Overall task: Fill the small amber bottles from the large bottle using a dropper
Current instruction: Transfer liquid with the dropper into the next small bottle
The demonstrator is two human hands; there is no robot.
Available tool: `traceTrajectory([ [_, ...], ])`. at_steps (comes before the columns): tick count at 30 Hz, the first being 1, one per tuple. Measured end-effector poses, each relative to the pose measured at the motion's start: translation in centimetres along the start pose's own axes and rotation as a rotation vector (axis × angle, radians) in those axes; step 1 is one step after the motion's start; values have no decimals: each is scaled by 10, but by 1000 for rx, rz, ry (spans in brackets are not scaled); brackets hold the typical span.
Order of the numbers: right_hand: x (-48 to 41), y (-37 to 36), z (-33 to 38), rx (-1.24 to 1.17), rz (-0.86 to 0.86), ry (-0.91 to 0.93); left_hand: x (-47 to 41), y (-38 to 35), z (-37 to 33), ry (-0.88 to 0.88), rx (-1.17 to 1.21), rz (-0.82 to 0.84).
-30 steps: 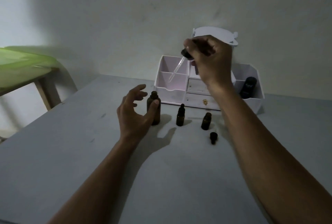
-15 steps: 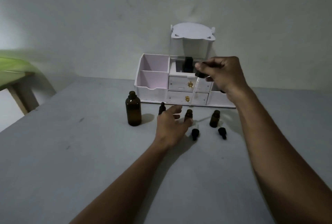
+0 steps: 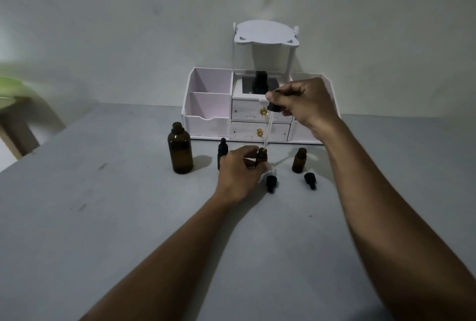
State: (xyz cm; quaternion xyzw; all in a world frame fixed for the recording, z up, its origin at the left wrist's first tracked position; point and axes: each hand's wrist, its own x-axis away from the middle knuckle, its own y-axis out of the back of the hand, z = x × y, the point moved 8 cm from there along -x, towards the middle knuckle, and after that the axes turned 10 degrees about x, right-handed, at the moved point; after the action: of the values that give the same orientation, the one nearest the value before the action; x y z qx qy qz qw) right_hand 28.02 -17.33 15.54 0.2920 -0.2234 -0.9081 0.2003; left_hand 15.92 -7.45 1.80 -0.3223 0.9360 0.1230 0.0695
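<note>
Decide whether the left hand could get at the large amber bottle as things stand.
Probably yes, once it lets go: the left hand grips the middle small bottle. The large amber bottle stands free to its left, with only a capped small bottle partly between them.

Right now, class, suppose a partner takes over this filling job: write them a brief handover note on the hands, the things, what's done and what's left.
Left hand holds the middle small bottle upright. Right hand pinches the dropper, with the tube tip at that bottle's mouth.
Large bottle stands open at left, with a capped small bottle beside it. An open small bottle stands at right, and two caps lie in front.
Done: the capped one, probably. Left: fill both open bottles and cap them. Levels unreadable.
</note>
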Motion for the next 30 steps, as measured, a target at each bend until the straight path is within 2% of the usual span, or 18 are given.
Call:
traceTrajectory([
  [8,0,-6,3,52,0,46,1,3,-11,-102,-96,12],
  [21,2,-6,9,57,19,74,0,3,-9,-87,-116,26],
  [26,6,7,27,9,-60,142,5,5,-10,-55,-117,30],
  [30,8,22,39,-68,-182,161,14,31,-35,-166,-125,-33],
])
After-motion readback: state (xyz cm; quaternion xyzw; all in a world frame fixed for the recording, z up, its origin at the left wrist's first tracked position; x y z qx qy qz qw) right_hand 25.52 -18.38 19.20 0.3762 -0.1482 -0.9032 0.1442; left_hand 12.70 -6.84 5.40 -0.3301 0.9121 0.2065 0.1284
